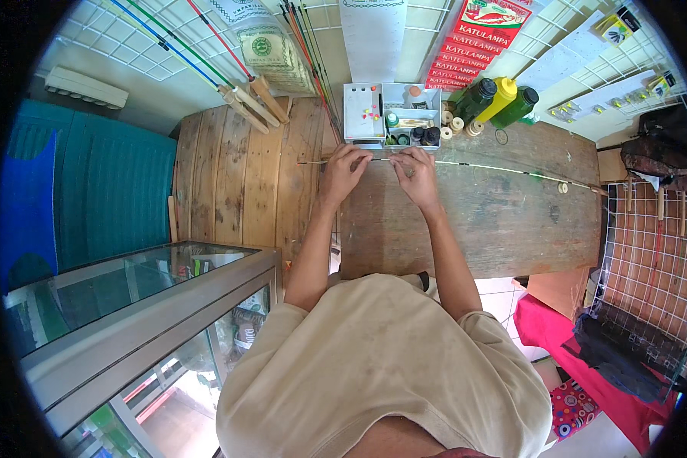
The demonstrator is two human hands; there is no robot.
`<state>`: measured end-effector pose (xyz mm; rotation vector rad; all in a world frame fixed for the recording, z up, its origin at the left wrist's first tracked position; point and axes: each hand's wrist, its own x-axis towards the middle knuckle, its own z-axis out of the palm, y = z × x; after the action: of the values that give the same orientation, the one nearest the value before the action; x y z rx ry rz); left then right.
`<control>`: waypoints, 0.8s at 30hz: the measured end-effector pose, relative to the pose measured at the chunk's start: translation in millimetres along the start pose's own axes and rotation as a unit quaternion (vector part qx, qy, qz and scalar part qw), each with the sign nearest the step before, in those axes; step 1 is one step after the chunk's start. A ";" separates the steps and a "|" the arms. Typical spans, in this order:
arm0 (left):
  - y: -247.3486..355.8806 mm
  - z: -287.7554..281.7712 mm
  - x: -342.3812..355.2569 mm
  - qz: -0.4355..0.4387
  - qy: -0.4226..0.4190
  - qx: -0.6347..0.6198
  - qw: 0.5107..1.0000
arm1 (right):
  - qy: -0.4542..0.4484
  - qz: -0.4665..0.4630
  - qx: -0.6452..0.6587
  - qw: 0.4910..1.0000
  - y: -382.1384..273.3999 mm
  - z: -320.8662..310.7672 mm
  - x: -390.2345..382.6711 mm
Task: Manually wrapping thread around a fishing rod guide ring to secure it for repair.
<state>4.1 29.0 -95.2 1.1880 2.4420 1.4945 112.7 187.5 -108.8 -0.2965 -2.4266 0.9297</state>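
A thin, pale fishing rod [496, 167] with dark bands lies crosswise over the wooden table, its tip end to the left and its thicker end to the far right. My left hand [346, 174] pinches it close to the tip end, fingertips together. A short way to the right, my right hand [417, 177] also pinches the rod between thumb and fingers. A short dark and white stretch of the rod shows between the two hands. Any thread or small part under the fingertips is too small to make out.
Just beyond my hands stands a white organizer tray [362, 142] with small bottles. Wooden spools [456, 124], green bottles [515, 108] and a yellow bottle [499, 99] stand beside it. Rods with wooden handles [244, 107] lean at the back left. A glass display case [160, 294] is at my left.
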 end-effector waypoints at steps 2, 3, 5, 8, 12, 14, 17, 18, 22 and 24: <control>-0.8 -0.2 -0.6 0.000 0.003 0.001 1.000 | 0.001 -0.003 0.002 1.000 0.4 0.9 -0.3; -0.4 -0.5 -0.6 0.000 0.005 0.002 1.000 | 0.001 -0.003 0.001 1.000 0.4 1.4 -0.3; 0.4 -1.2 -0.5 -0.003 0.007 0.004 1.000 | 0.001 -0.003 0.001 1.000 0.7 1.7 -0.2; 3.2 -2.6 -1.1 -0.012 0.012 0.007 1.000 | 0.000 -0.003 0.006 1.000 -1.7 0.8 0.9; 0.3 -2.8 -1.6 -0.007 0.016 -0.016 1.000 | -0.005 -0.003 0.011 1.000 -2.7 -0.2 1.6; -1.4 -3.8 -1.9 -0.003 0.013 -0.016 1.000 | -0.006 -0.005 0.011 1.000 -3.3 -0.4 2.2; 0.3 -4.2 -1.7 0.005 0.010 -0.013 1.000 | -0.009 -0.001 0.013 1.000 -2.5 0.0 2.2; 1.3 -4.7 -1.6 0.010 0.011 -0.009 1.000 | -0.004 -0.006 0.014 1.000 -2.0 0.4 2.3; 1.8 -5.1 -0.8 0.001 0.006 -0.006 1.000 | 0.004 -0.011 0.011 1.000 -0.4 2.1 2.5; 1.8 -4.1 0.0 0.015 0.016 -0.003 1.000 | 0.007 -0.013 0.011 1.000 0.0 2.2 3.1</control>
<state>3.4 26.4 -91.6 1.2134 2.4480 1.5393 108.9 187.4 -109.0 -0.2629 -2.3994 0.9392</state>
